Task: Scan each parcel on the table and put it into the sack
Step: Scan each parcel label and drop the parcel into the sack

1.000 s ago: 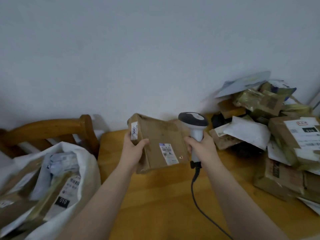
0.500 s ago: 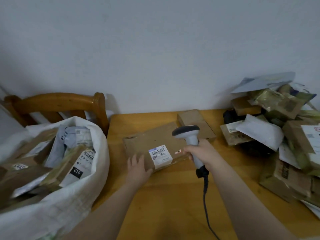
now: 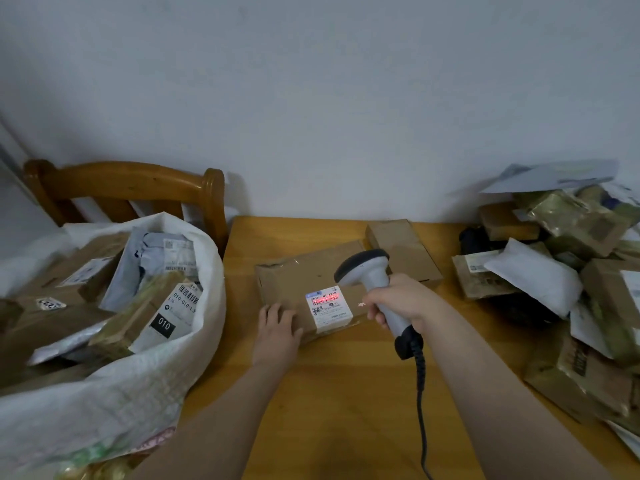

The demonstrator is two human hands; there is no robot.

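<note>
A flat brown cardboard parcel (image 3: 294, 278) lies on the wooden table (image 3: 339, 386), its white label (image 3: 329, 308) facing up. My left hand (image 3: 277, 329) rests with straight fingers on the parcel's near left corner. My right hand (image 3: 398, 301) grips the handle of a grey barcode scanner (image 3: 367, 271), whose head points down at the label. A red scan line glows across the label's barcode. The white woven sack (image 3: 114, 386) stands open at the left, holding several parcels.
A second flat brown box (image 3: 405, 251) lies behind the scanner by the wall. A heap of several parcels and mailers (image 3: 571, 282) covers the table's right side. A wooden chair back (image 3: 131, 185) rises behind the sack. The scanner's black cable (image 3: 420, 410) runs toward me.
One second ago my left hand held the parcel up; it was laid flat on the table. The scanner tipped down over the label and its red line now shows.
</note>
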